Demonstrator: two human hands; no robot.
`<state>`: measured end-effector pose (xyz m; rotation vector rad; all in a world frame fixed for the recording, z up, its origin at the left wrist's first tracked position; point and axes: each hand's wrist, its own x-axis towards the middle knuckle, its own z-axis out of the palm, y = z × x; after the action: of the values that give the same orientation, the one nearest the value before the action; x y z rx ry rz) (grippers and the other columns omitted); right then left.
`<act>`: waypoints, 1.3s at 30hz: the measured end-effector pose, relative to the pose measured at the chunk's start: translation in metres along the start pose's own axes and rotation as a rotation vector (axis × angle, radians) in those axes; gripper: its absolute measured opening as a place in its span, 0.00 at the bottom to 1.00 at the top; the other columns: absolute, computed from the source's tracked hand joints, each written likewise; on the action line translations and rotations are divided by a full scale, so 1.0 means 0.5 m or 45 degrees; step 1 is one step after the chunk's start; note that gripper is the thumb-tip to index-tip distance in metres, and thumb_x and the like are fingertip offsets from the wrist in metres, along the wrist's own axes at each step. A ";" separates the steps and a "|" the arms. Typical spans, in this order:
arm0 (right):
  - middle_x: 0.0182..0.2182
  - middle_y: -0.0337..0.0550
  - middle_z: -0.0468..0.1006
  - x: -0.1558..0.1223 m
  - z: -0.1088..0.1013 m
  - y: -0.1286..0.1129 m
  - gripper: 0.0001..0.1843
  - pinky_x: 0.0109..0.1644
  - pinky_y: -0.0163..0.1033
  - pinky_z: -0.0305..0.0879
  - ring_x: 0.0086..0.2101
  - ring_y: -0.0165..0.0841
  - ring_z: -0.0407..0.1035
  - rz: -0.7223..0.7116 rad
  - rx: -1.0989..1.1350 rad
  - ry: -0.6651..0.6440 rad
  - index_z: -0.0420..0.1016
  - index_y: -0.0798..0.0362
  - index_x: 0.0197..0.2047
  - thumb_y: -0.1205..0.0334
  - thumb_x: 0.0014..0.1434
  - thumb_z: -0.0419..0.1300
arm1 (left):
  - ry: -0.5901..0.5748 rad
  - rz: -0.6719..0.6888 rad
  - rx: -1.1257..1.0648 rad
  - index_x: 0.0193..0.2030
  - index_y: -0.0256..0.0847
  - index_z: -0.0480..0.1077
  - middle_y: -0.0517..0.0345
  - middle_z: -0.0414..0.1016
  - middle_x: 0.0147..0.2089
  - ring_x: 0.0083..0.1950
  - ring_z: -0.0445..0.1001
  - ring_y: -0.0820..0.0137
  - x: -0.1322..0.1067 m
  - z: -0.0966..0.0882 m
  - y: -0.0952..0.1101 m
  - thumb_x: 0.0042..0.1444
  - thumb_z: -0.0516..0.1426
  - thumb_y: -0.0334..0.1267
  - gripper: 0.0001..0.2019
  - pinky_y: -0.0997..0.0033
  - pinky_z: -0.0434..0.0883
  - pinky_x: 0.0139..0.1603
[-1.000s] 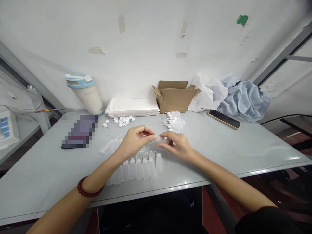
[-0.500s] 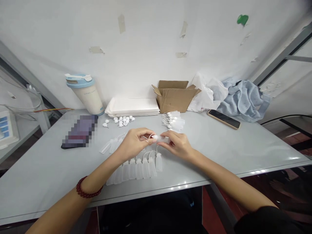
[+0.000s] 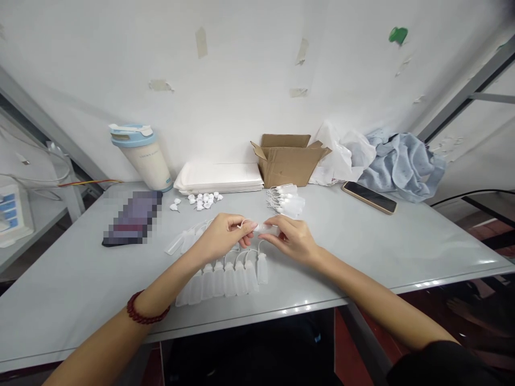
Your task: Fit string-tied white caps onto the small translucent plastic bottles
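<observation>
Between my two hands lies a small translucent plastic bottle (image 3: pixel 269 229), held sideways above the table. My right hand (image 3: pixel 295 236) pinches its body between thumb and fingers. At the neck end, my left hand (image 3: pixel 225 233) is closed on the white cap, which the fingers mostly cover; a thin white strap loops by the thumb. Below the hands, several similar bottles (image 3: pixel 229 280) lie in a row with curved straps at their tops. More bottles (image 3: pixel 175 244) lie partly hidden behind my left hand. Beyond the hands are a pile of white caps (image 3: pixel 206 201) and a bunch of bottles (image 3: pixel 292 203).
Along the wall stand a blue-lidded tumbler (image 3: pixel 142 161), a stack of white sheets or envelopes (image 3: pixel 219 177), an open cardboard box (image 3: pixel 287 166), a plastic bag (image 3: pixel 341 153) and a blue cloth (image 3: pixel 406 166). A phone (image 3: pixel 370 198) lies right; a blurred-out dark object (image 3: pixel 132 217) lies left.
My left fingers have shifted around the cap, with the thumb now across it and the other fingers lower. My right hand has stayed in place on the bottle.
</observation>
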<state>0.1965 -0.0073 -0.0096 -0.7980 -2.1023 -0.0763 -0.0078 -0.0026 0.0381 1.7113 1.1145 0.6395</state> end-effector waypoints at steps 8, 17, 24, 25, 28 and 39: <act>0.29 0.46 0.78 0.003 -0.008 0.000 0.15 0.24 0.32 0.61 0.20 0.25 0.63 0.088 0.092 -0.074 0.72 0.57 0.39 0.52 0.62 0.58 | 0.066 0.248 0.089 0.40 0.39 0.74 0.53 0.76 0.38 0.33 0.75 0.69 -0.010 0.012 0.001 0.58 0.55 0.43 0.12 0.69 0.74 0.37; 0.28 0.43 0.78 0.011 -0.012 -0.010 0.15 0.24 0.31 0.61 0.19 0.24 0.62 0.197 0.170 -0.032 0.73 0.56 0.38 0.51 0.60 0.59 | 0.097 0.131 0.037 0.36 0.38 0.75 0.55 0.77 0.35 0.36 0.77 0.67 -0.009 0.009 0.006 0.58 0.55 0.47 0.14 0.69 0.74 0.39; 0.31 0.46 0.79 0.010 -0.013 -0.007 0.12 0.26 0.33 0.63 0.20 0.25 0.62 0.089 0.074 0.019 0.72 0.55 0.39 0.54 0.61 0.59 | -0.011 0.080 0.042 0.30 0.37 0.74 0.56 0.76 0.29 0.31 0.75 0.68 -0.010 0.004 0.008 0.59 0.53 0.48 0.17 0.71 0.72 0.34; 0.31 0.46 0.79 0.010 -0.013 -0.006 0.12 0.26 0.33 0.63 0.20 0.26 0.62 0.082 0.073 0.022 0.72 0.55 0.39 0.54 0.61 0.59 | -0.007 0.098 0.061 0.31 0.37 0.74 0.56 0.76 0.29 0.32 0.75 0.68 -0.011 0.005 0.009 0.59 0.53 0.47 0.16 0.71 0.72 0.35; 0.30 0.46 0.79 0.009 -0.013 -0.002 0.12 0.26 0.33 0.63 0.20 0.26 0.64 0.046 0.084 0.021 0.73 0.56 0.40 0.55 0.61 0.59 | 0.035 0.210 0.152 0.35 0.38 0.75 0.56 0.76 0.31 0.34 0.75 0.69 -0.014 0.010 0.011 0.60 0.53 0.44 0.14 0.73 0.70 0.36; 0.25 0.42 0.77 0.023 -0.030 -0.012 0.17 0.24 0.31 0.61 0.21 0.25 0.64 0.335 0.440 -0.197 0.75 0.57 0.36 0.52 0.63 0.56 | 0.090 0.457 0.314 0.36 0.38 0.74 0.55 0.76 0.35 0.36 0.71 0.70 -0.014 0.016 0.003 0.61 0.52 0.40 0.11 0.74 0.66 0.33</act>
<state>0.1988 -0.0109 0.0099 -0.8794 -2.0545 0.4915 -0.0039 -0.0128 0.0369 2.1434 0.9718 0.8147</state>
